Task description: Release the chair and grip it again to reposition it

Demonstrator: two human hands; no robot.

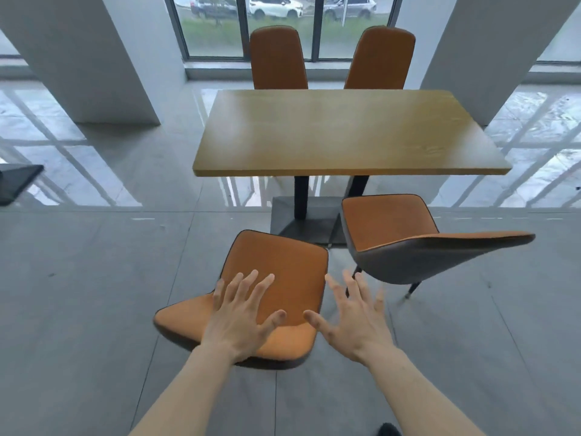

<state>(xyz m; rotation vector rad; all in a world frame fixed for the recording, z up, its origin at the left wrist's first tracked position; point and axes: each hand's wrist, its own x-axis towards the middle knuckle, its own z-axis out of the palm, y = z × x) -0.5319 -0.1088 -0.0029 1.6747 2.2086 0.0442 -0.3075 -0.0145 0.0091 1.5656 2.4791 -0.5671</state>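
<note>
Both hands hover over the near orange chair (276, 278), which stands on the grey tile floor (94, 278) just short of the wooden table (339, 133), turned a bit askew w/ its backrest toward the camera. Left hand (242, 316) is spread, fingers straight, over the top of the backrest (touching or just above, can't tell). Right hand (355, 319) is also splayed, holding nothing, off the chair's right edge above the floor.

To do this well, I'd judge: take the backrest top at both corners, one hand each side, so the chair turns square rather than pivoting on one leg; lift slightly so the legs don't scrape. Watch the second orange chair (408, 240) just to the right, its back swung outward; the gap between them is narrow.

No containers in view; tabletop bare.
</note>
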